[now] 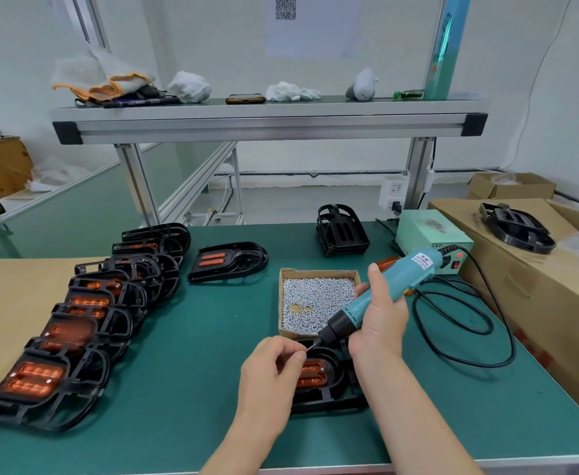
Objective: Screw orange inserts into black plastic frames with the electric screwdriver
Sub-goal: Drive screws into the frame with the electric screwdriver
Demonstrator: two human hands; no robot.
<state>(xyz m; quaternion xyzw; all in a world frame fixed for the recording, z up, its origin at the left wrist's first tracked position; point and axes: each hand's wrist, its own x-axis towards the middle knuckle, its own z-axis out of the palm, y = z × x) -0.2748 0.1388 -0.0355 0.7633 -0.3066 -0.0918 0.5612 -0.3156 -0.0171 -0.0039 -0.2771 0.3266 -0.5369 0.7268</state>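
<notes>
Right hand (380, 320) grip wrapped the teal electric screwdriver (397, 279) mid-barrel; left hand (270, 371) grip pinched a tiny, probably slippery screw (306, 352); black plastic frame (336, 394) judged light, rigid.

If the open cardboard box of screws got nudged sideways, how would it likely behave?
The box of screws is probably heavy for its size, being nearly full of metal screws, so it should slide rather than tip. Its walls look low and open-topped, so a jolt could spill some.

The green table (195, 354) bears black frames (75, 337) at lower left (orange inserts fitted), a screw box (317, 299) at centre, and a power unit (432, 234) at right.
</notes>
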